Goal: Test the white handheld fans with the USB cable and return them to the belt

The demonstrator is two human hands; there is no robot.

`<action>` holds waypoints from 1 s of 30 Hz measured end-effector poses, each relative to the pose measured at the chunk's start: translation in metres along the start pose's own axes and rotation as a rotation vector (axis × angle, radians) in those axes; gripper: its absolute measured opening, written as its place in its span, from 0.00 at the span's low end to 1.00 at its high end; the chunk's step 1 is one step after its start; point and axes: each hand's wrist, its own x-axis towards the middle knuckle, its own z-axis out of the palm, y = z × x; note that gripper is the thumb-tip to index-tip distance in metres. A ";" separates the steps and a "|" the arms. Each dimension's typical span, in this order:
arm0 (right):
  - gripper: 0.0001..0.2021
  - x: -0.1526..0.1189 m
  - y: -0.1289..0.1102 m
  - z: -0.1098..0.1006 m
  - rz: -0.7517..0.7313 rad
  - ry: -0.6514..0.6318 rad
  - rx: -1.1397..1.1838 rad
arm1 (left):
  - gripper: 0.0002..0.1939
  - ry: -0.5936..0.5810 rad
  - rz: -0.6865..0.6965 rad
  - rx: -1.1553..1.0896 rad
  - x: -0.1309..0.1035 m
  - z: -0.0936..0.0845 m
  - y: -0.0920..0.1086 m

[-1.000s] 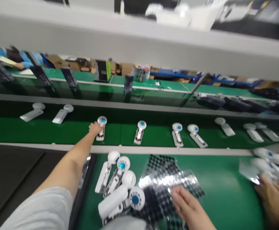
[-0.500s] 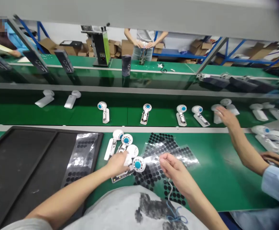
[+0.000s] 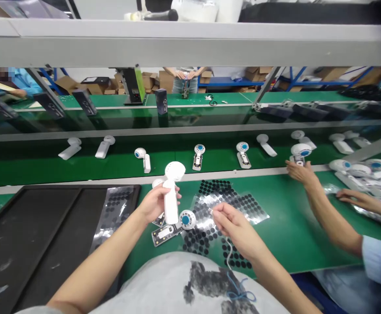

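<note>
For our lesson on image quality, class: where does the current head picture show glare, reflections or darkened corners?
Head view: bright glare on the dotted clear sheet by the right hand; head view: an upright dark box mirrored in the glossy green surface below; head view: upper right corner darkened.

The left grip [image 3: 156,203] has lifted a white device [image 3: 170,204] off the pile [image 3: 164,235].

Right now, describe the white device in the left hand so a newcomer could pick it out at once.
On the green bench, find the black tray at the left. Just right of it, above the bench, the left hand holds a white device with a round head. Unlike the blue-centred device lying open below it, this one shows a white side without blue.
</note>
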 end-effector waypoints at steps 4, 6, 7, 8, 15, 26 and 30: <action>0.11 -0.001 -0.007 0.008 -0.044 -0.052 -0.019 | 0.13 -0.020 -0.078 -0.189 0.000 0.000 -0.003; 0.10 -0.001 -0.009 0.014 -0.056 -0.077 -0.018 | 0.11 -0.027 -0.115 -0.250 -0.001 0.001 -0.009; 0.09 0.000 -0.010 0.017 -0.062 -0.091 -0.013 | 0.12 -0.037 -0.133 -0.276 -0.002 0.003 -0.012; 0.09 0.000 -0.012 0.020 -0.066 -0.106 -0.006 | 0.13 -0.051 -0.154 -0.303 -0.004 0.005 -0.016; 0.07 -0.001 -0.018 0.035 -0.119 -0.187 0.001 | 0.16 -0.015 -0.303 -0.291 -0.017 0.022 -0.036; 0.06 0.000 -0.015 0.038 -0.136 -0.103 -0.163 | 0.24 0.029 -0.193 -0.211 -0.023 0.023 -0.025; 0.06 -0.002 -0.014 0.040 -0.140 -0.089 -0.174 | 0.28 -0.039 -0.226 -0.231 -0.026 0.029 -0.022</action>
